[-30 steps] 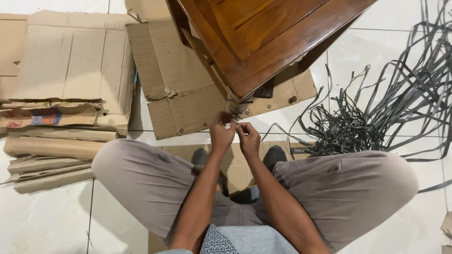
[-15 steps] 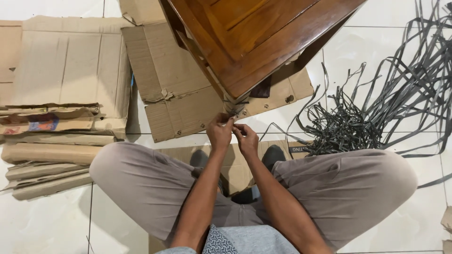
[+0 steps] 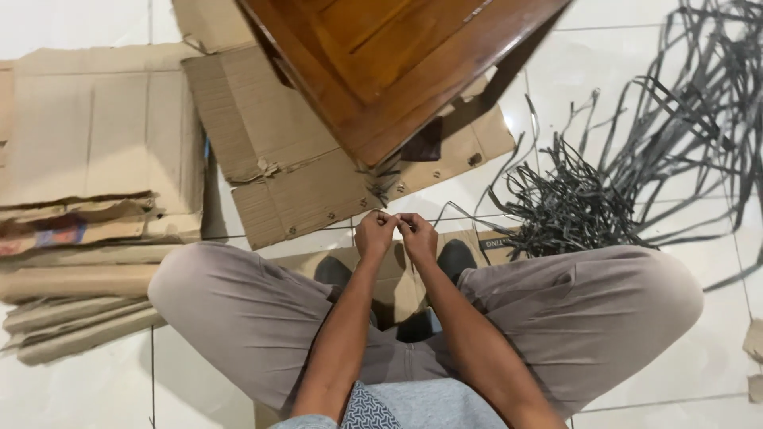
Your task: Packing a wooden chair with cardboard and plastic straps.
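Thin dark plastic strand (image 3: 397,222), apparently pinched between the closed fingertips of the left hand (image 3: 375,234) and right hand (image 3: 418,237) just below the brown wooden panel's corner (image 3: 373,151), could slip if either grip loosens under tension.
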